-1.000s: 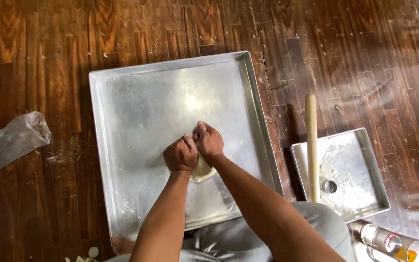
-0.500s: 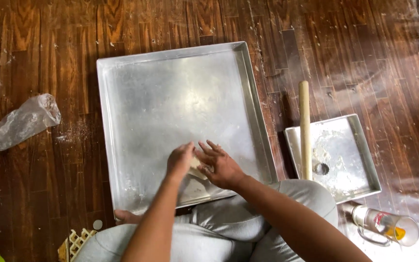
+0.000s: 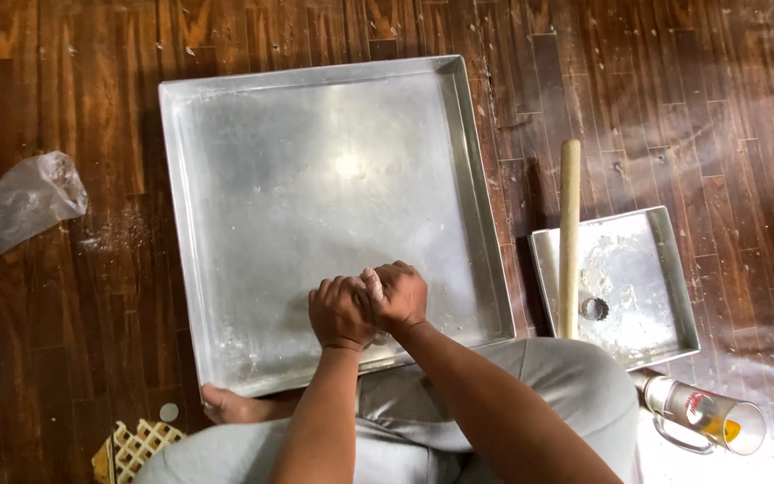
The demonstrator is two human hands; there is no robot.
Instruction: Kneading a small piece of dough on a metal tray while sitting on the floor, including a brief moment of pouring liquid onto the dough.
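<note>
Dark brown wooden floorboards [image 3: 692, 108], dusted here and there with white flour, carry everything in view. On them lies a large square silver metal tray [image 3: 315, 179], its bottom bare apart from a thin floury film. Near the tray's front edge the left hand [image 3: 340, 312] and the right hand [image 3: 399, 296] are pressed side by side, knuckles up, fingers curled tight into fists. A pale bit of dough [image 3: 374, 285] shows between them; the rest is hidden under the hands, so its shape cannot be told.

Just right of the big tray sits a smaller rectangular metal tray [image 3: 665, 269], smeared with flour and holding a small round metal cutter ring [image 3: 594, 308]. A long light wooden rolling pin [image 3: 570, 233] lies across its left edge. Beside its near corner lies a clear glass mug on its side [image 3: 705, 414] with a little yellow liquid inside. Well off to the left rests a crumpled clear plastic bag [image 3: 15, 208].
</note>
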